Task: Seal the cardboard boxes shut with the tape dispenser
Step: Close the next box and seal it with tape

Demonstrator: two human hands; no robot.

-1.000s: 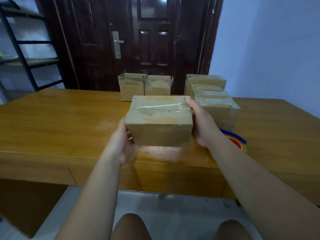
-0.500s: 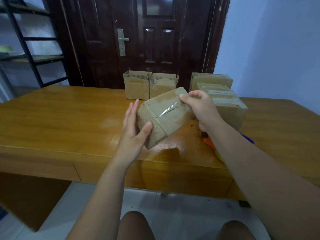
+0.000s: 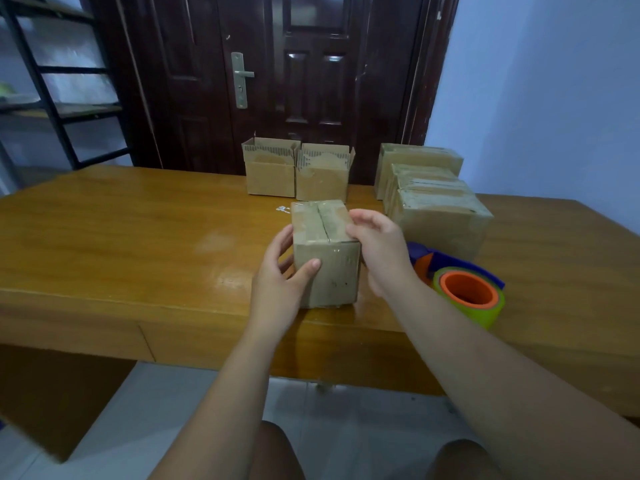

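Note:
A small cardboard box (image 3: 325, 268) stands upright on the wooden table (image 3: 121, 244) near its front edge, with clear tape over its top seam. My left hand (image 3: 277, 289) grips its left side, thumb on the front face. At the box's upper right edge, my right hand (image 3: 384, 251) has its fingers curled over the top. The tape dispenser (image 3: 467, 292), blue with an orange core and a yellowish tape roll, lies on the table just right of my right wrist. Neither hand touches it.
Two open-topped boxes (image 3: 270, 174) (image 3: 322, 178) stand side by side at the table's far edge. Several taped boxes (image 3: 443, 220) are grouped at the back right. A dark door (image 3: 311, 81) and a black shelf (image 3: 52, 81) stand beyond the table.
The box was held up in both hands, then turned and tilted. Now it stands on the table with the taped seam on top. The tape dispenser has come into full view.

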